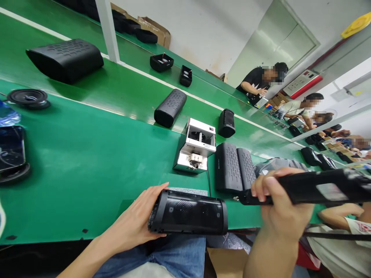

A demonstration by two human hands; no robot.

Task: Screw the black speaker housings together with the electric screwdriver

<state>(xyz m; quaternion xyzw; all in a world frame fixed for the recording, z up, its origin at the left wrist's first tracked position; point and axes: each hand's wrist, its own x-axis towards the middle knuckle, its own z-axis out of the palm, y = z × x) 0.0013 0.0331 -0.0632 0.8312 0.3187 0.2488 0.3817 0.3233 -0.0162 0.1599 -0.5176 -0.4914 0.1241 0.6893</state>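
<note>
My left hand grips the left end of a black speaker body that lies on its side at the near edge of the green table. My right hand is wrapped round a black electric screwdriver. Its tip points left at the right end of the speaker body. Two finished black speakers stand together just behind the screwdriver tip.
A white screw feeder box sits behind the speaker body. More black speakers, open shells and a large grille cover lie on the green belt. A loose speaker driver lies far left. Other people work at the far right.
</note>
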